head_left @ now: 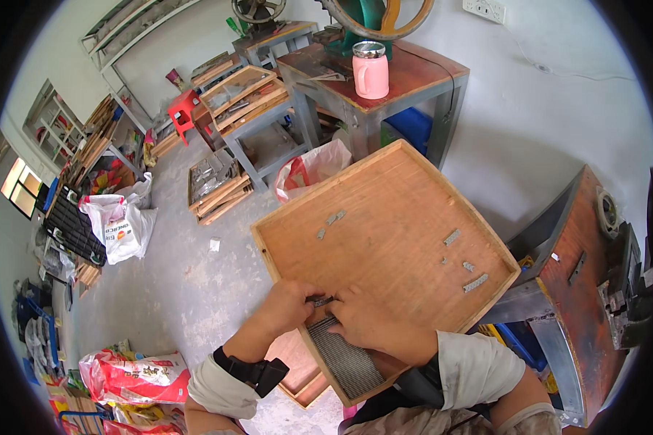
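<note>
A shallow wooden tray (384,217) lies tilted in front of me, its near corner by my lap. Rows of small grey metal pieces (345,359) are packed side by side in that corner. At the tray's left edge, my left hand (286,308) is closed, thumb and fingers pinching a small dark metal piece (321,299). My right hand (366,319) is curled just beside it, over the end of the packed rows; its fingertips meet the same piece, and whether they grip another is hidden. A few loose metal strips (475,283) lie on the tray's right side, and smaller ones (331,218) toward its far left.
A pink lidded mug (371,72) stands on a metal-legged table (305,65) beyond the tray. Another wooden tray (297,370) sits lower, under the left edge. A rusty-topped workbench (559,312) is at the right. Sacks (134,377) and stacked trays (221,185) occupy the floor leftward.
</note>
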Demonstrator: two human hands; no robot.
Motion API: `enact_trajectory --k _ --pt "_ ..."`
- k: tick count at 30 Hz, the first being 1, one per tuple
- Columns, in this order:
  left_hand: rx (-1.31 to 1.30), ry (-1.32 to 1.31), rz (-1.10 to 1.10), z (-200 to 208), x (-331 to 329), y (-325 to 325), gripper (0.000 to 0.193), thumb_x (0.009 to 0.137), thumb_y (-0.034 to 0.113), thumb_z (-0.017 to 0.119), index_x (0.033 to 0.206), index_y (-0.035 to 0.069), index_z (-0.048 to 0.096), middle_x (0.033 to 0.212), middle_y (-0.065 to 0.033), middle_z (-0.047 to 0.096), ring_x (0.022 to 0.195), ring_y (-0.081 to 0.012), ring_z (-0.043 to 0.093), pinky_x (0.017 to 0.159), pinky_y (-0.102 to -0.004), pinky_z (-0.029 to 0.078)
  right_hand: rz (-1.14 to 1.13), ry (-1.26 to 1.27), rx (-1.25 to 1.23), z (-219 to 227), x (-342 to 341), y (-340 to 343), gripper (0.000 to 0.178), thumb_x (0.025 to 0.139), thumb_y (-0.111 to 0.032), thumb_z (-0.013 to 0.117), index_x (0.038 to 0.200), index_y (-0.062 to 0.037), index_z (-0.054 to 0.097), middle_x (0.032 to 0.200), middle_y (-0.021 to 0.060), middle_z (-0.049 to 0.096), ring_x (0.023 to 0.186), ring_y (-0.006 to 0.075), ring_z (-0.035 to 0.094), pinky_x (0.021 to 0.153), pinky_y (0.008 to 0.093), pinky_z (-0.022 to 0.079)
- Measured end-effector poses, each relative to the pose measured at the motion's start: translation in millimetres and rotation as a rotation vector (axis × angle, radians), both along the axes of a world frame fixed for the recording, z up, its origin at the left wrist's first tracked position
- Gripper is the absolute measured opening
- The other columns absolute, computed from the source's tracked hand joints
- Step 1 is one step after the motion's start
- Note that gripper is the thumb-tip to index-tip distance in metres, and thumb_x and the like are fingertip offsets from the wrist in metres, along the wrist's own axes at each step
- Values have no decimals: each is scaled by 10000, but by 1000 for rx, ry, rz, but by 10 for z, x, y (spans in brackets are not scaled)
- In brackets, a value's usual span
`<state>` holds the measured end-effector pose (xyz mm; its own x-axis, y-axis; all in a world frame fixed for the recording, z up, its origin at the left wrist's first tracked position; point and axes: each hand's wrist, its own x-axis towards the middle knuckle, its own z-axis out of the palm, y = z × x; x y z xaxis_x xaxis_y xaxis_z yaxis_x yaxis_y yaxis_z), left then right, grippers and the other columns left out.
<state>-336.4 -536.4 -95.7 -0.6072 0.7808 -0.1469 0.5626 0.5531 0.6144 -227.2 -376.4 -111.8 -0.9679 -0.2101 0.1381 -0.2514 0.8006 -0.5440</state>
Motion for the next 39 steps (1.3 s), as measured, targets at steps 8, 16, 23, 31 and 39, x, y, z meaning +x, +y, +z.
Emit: enact_trajectory --k 8,16,23,31,39 --pt "120 -33 -16 94 210 -22 262 737 29 623 996 68 647 850 -154 650 787 -329 632 684 -365 511 25 -23 -132 -42 64 43 340 716 -156 704 1032 -59 623 1028 105 570 1006 298 527 860 382 437" --pt "-41 -278 -170 310 178 15 386 707 3 698 1076 38 591 932 -155 642 855 -286 640 733 -344 510 -75 -9 -409 -61 211 254 363 756 -100 670 1101 -41 573 1054 140 583 959 332 565 837 381 465" --pt "-87 -279 -90 291 257 29 424 679 15 723 1080 40 589 929 -151 639 874 -304 625 752 -365 507 -141 41 -327 123 787 786 276 770 -120 652 1033 -51 603 1014 141 596 944 337 570 789 397 479" --pt "-223 80 -181 270 410 89 418 690 159 715 1075 41 607 950 -169 618 896 -347 596 778 -387 485 -180 184 -246 10 1069 970 223 713 -107 697 912 -42 620 922 119 592 877 320 572 757 378 481" --pt "-220 -28 -155 304 340 115 401 653 136 742 1027 43 632 918 -174 625 903 -345 597 771 -381 481 -194 202 -227 2 1085 949 225 708 -113 700 908 -51 617 910 106 596 877 310 570 751 376 481"
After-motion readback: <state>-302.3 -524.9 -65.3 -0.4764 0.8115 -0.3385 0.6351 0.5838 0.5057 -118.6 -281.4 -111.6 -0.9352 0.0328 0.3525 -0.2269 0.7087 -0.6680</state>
